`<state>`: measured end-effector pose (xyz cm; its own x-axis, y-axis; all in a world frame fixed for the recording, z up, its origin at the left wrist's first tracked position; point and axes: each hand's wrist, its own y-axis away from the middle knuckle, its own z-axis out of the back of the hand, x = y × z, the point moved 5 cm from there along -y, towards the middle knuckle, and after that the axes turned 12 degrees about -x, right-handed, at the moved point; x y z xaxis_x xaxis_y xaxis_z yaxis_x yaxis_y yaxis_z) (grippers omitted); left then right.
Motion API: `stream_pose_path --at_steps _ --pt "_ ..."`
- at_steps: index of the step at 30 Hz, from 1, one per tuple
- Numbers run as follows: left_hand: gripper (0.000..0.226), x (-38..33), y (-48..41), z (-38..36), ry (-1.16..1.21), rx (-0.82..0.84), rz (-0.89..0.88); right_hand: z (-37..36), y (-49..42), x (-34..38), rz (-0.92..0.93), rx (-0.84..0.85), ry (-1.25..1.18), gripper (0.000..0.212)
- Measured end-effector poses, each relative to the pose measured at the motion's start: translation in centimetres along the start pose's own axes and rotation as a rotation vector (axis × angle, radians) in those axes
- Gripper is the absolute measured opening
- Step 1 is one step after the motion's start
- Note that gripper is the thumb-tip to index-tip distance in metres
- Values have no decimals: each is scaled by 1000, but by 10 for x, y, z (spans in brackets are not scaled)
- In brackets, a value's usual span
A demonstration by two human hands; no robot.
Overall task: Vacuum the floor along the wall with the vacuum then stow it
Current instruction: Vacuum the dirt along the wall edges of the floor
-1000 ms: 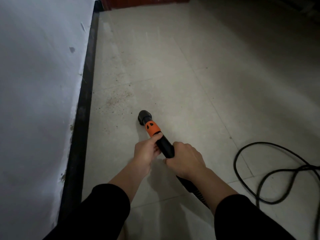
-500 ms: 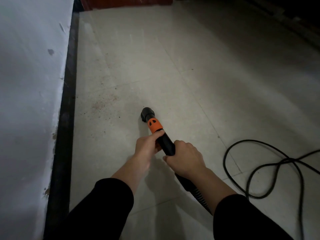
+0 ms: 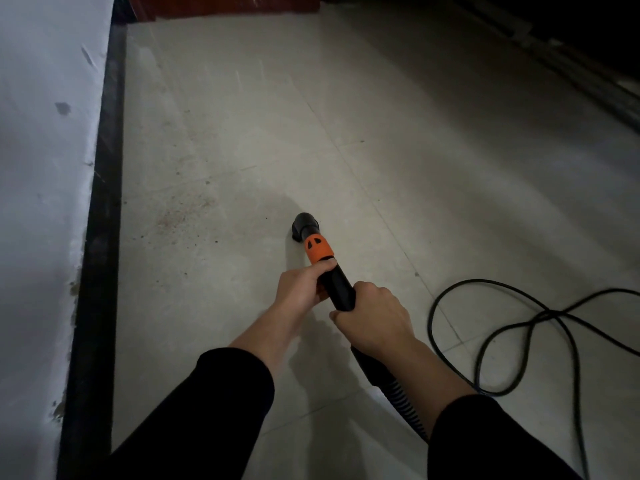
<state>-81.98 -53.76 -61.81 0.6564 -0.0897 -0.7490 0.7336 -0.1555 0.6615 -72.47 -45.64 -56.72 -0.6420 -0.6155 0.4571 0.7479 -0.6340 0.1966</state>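
Observation:
A black vacuum nozzle (image 3: 306, 226) with an orange collar (image 3: 319, 250) points down at the pale tiled floor (image 3: 415, 188). My left hand (image 3: 300, 287) grips the black tube just behind the orange collar. My right hand (image 3: 375, 318) grips the tube further back, where the ribbed hose (image 3: 405, 403) runs off under my forearm. A patch of reddish-brown dirt (image 3: 180, 216) lies on the tiles to the left of the nozzle, between it and the wall.
The white wall (image 3: 41, 202) with a black skirting board (image 3: 100, 220) runs along the left. A black power cable (image 3: 512, 327) loops on the floor at the right. A red-brown door base (image 3: 228, 5) is at the far end. Dark objects line the upper right.
The view has shifted a little, so the wall takes up less of the left side. Both hands keep the same hold on the tube, and the nozzle stays on the tile right of the dirt.

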Motion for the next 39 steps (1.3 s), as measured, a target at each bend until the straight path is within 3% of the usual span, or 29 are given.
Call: stream_pose_path --at_steps 15,39 --pt "21 -1 -8 -22 -48 4 7 -1 -15 -17 -25 -58 -41 22" --pt "20 -29 -29 37 43 -180 -32 -48 -43 30 58 5 -209 20"
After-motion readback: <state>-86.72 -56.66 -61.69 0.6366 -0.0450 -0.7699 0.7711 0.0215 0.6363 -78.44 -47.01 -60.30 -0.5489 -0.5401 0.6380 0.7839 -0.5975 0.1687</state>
